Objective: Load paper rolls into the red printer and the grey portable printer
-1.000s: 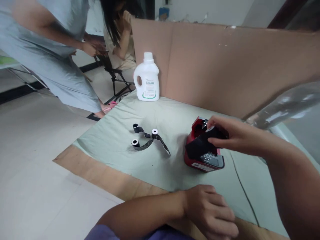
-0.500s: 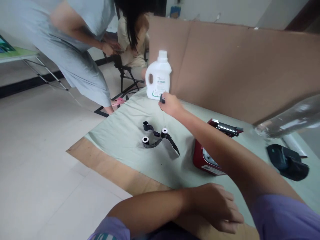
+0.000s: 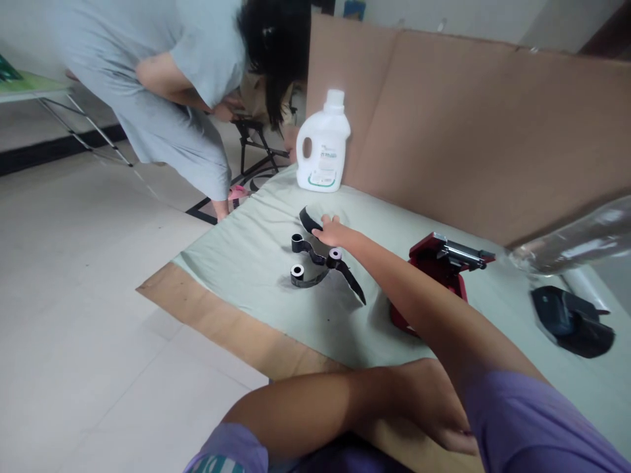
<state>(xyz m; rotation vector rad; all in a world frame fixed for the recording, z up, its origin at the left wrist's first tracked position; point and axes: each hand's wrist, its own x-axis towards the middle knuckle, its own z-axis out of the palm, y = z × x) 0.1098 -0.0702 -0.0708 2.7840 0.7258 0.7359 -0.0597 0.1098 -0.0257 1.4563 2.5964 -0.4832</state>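
My right hand [image 3: 329,230] reaches far out over the pale green cloth [image 3: 246,263]. Its fingers are closed on a curved black ribbon strip [image 3: 306,220]. Just in front of it lie black ribbon spools [image 3: 315,264] with a loose tape tail. A red label printer [image 3: 436,263] stands with its lid open beside my right forearm. My left hand [image 3: 434,410] rests palm down at the near cardboard edge, fingers lying loosely, partly hidden by my right arm.
A white detergent bottle [image 3: 323,148] stands against the cardboard wall [image 3: 468,125]. A black cover [image 3: 572,320] lies at the right, below a clear plastic object [image 3: 566,240]. A person in pale blue [image 3: 162,79] bends over at the back left, by a folding chair [image 3: 254,148].
My right hand left the printer, swung out towards the bottle, then came down by the spools with a black strip. The black cover now lies at the right. The camera turned left.
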